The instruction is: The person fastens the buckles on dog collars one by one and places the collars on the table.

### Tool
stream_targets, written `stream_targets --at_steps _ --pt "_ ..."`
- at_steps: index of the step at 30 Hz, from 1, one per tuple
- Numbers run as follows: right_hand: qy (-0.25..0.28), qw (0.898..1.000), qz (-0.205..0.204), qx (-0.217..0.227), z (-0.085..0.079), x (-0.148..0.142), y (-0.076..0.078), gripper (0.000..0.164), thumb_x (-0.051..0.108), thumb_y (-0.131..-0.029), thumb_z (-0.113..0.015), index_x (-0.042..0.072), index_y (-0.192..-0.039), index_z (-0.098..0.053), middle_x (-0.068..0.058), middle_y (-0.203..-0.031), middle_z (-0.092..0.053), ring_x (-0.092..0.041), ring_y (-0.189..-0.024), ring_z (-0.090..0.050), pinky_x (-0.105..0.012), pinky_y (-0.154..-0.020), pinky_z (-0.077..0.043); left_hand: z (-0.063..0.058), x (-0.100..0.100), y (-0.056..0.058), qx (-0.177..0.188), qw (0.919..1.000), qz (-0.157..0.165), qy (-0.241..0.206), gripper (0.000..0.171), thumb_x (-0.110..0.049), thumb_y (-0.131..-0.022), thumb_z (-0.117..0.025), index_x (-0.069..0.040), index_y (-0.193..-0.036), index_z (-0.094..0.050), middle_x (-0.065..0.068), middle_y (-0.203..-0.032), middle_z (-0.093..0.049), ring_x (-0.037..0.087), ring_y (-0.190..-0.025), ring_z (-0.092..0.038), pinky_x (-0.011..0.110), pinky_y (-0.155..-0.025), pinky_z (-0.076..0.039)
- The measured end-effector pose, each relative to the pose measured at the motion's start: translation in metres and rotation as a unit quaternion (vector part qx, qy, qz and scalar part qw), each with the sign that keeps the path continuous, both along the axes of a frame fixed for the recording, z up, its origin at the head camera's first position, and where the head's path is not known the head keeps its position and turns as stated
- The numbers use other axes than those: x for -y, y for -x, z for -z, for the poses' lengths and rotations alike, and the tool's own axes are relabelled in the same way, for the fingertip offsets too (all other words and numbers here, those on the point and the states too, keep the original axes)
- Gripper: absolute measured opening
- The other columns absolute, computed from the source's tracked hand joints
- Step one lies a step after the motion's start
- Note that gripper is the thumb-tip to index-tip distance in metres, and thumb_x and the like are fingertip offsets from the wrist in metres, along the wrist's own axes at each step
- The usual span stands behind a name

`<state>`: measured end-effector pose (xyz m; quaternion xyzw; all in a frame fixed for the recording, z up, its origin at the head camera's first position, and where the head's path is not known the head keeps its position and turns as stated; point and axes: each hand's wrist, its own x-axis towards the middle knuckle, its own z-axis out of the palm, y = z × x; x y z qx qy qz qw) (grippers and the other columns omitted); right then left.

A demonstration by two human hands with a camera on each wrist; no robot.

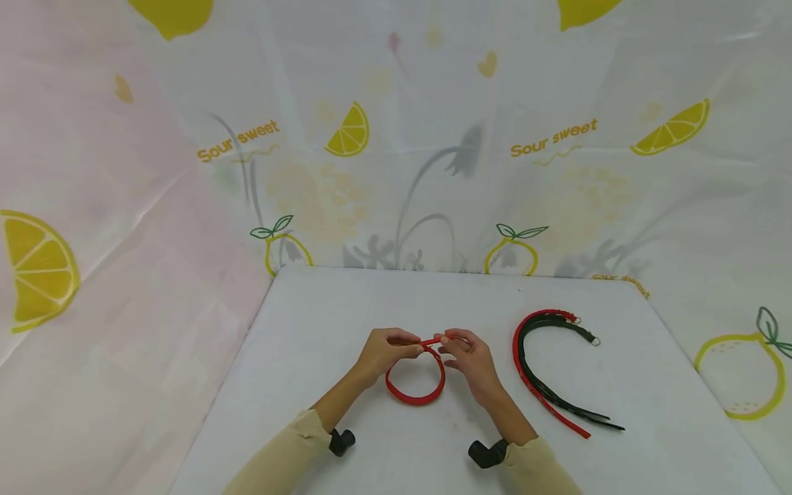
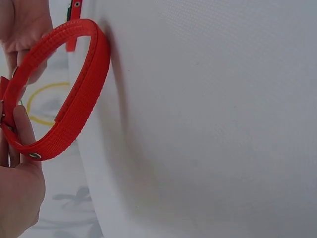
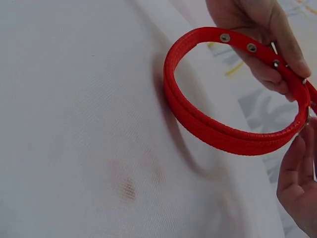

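Observation:
A red collar, closed into a loop, is held by both hands at its far side, where the strap ends overlap. My left hand pinches the strap between thumb and fingers at the loop's upper left. Opposite it, my right hand grips the strap end near the buckle. In the right wrist view, metal eyelets dot the collar, and the left thumb presses on the strap near the ring and buckle. The left wrist view shows the band's stitched inner lining. The fingers partly hide the buckle.
Right of the hands, another red collar and dark collars lie curved together on the white table, metal rings at their far ends. A lemon-print sheet hangs behind the table. Black wrist mounts sit on both wrists.

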<state>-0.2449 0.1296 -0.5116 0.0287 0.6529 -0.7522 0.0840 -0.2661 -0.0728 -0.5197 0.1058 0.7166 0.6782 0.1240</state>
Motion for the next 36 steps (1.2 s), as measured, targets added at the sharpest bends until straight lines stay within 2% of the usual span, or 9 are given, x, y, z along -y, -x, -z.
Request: stream_targets --at_steps 4,11,16,20,23,27,33,36 --pt "-0.032 0.999 -0.023 -0.012 0.002 0.001 0.001 0.048 0.031 -0.075 -0.067 0.006 -0.112 -0.050 -0.005 -0.101 -0.063 -0.023 -0.089 -0.059 -0.035 -0.073 -0.050 0.001 -0.003 -0.001 -0.014 0.9998 0.016 -0.001 0.026 -0.027 -0.071 -0.072 -0.013 -0.093 -0.067 0.005 -0.087 -0.066 0.026 -0.081 -0.063 0.033 -0.072 -0.050" --pt "-0.089 0.996 0.000 -0.028 0.003 0.000 0.002 0.044 0.034 -0.072 -0.069 0.008 -0.105 -0.058 -0.003 -0.093 -0.066 -0.018 -0.084 -0.062 -0.036 -0.073 -0.050 0.002 -0.002 -0.003 -0.019 0.9996 0.021 0.001 0.032 -0.024 -0.072 -0.071 -0.008 -0.099 -0.066 0.004 -0.090 -0.066 0.019 -0.081 -0.063 0.030 -0.074 -0.049" --pt "-0.082 0.996 0.015 -0.039 -0.001 -0.001 0.004 0.046 0.034 -0.072 -0.069 0.004 -0.105 -0.058 -0.003 -0.092 -0.066 -0.019 -0.084 -0.061 -0.040 -0.074 -0.049 0.000 0.002 -0.004 -0.014 0.9996 0.023 -0.003 0.026 -0.020 -0.073 -0.070 -0.010 -0.097 -0.067 0.007 -0.090 -0.066 0.022 -0.083 -0.063 0.031 -0.074 -0.049" --pt "-0.069 0.997 0.016 -0.042 -0.002 -0.001 0.004 0.047 0.032 -0.073 -0.069 0.001 -0.106 -0.057 -0.004 -0.092 -0.066 -0.021 -0.084 -0.061 -0.039 -0.073 -0.049 -0.011 0.005 -0.009 -0.014 0.9994 0.031 -0.010 0.023 -0.015 -0.075 -0.069 -0.008 -0.097 -0.066 0.011 -0.091 -0.065 0.028 -0.086 -0.061 0.032 -0.074 -0.049" --pt "-0.069 0.997 0.013 -0.038 -0.001 -0.001 0.003 0.045 0.031 -0.073 -0.069 0.002 -0.106 -0.057 -0.004 -0.092 -0.066 -0.023 -0.083 -0.061 -0.036 -0.072 -0.050 -0.020 0.004 -0.013 -0.021 0.9991 0.037 0.002 0.027 -0.015 -0.074 -0.069 -0.007 -0.100 -0.065 0.008 -0.094 -0.065 0.024 -0.087 -0.062 0.031 -0.074 -0.049" --pt "-0.068 0.997 0.011 -0.036 -0.001 0.001 0.003 0.045 0.031 -0.072 -0.070 0.003 -0.105 -0.058 -0.005 -0.091 -0.066 -0.026 -0.083 -0.061 -0.034 -0.069 -0.051 -0.027 -0.004 -0.015 -0.045 0.9975 0.043 0.033 0.035 -0.020 -0.073 -0.071 -0.008 -0.105 -0.063 0.004 -0.096 -0.065 0.016 -0.086 -0.061 0.029 -0.073 -0.049" --pt "-0.062 0.998 0.006 -0.033 -0.001 0.004 0.002 0.039 0.032 -0.071 -0.070 0.007 -0.100 -0.061 -0.006 -0.090 -0.066 -0.022 -0.083 -0.061 -0.035 -0.069 -0.051 -0.029 -0.012 -0.015 -0.053 0.9973 0.018 0.047 0.027 -0.020 -0.071 -0.072 -0.006 -0.094 -0.066 0.004 -0.085 -0.066 0.017 -0.076 -0.063 0.029 -0.068 -0.051" --pt "-0.066 0.996 0.009 -0.055 0.001 0.004 0.002 0.038 0.030 -0.073 -0.069 0.005 -0.101 -0.060 -0.007 -0.090 -0.066 -0.022 -0.082 -0.062 -0.037 -0.068 -0.051 -0.028 -0.011 -0.016 -0.049 0.9976 0.012 0.048 0.025 -0.019 -0.071 -0.072 -0.005 -0.091 -0.066 0.004 -0.082 -0.066 0.018 -0.074 -0.063 0.030 -0.067 -0.051"
